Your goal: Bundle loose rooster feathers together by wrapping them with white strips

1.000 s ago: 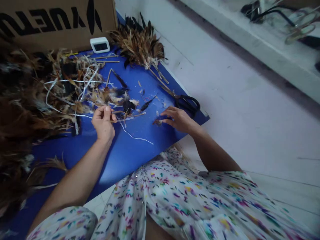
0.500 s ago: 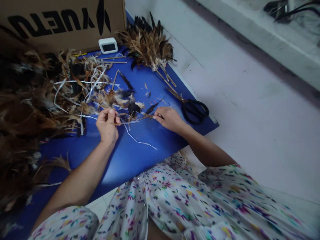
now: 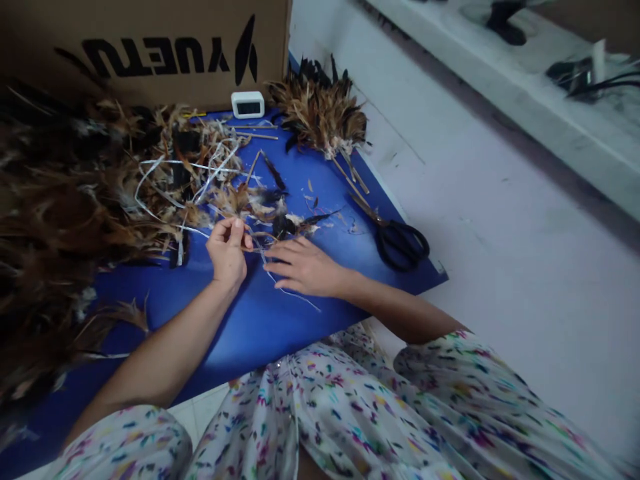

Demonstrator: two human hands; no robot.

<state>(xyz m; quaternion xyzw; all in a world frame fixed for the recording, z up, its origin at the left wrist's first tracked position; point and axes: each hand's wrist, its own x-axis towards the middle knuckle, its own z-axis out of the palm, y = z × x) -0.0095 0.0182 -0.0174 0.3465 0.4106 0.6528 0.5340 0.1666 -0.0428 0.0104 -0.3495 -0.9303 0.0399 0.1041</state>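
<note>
Head view, blue table [image 3: 200,347], pale wall [image 3: 500,267], cardboard box [image 3: 175,23] — left hand [image 3: 229,255] pinching, perhaps, a stalk [image 3: 257,251], right hand [image 3: 309,268] open.

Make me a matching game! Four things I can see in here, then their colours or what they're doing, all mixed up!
1. Scissors
2. Small gadget
3. Left hand
4. Cardboard box

A. Pinching something thin
B. Brown, with black letters
C. Black handles
D. White, with a dark screen

Right pairs: 1-C, 2-D, 3-A, 4-B
</note>
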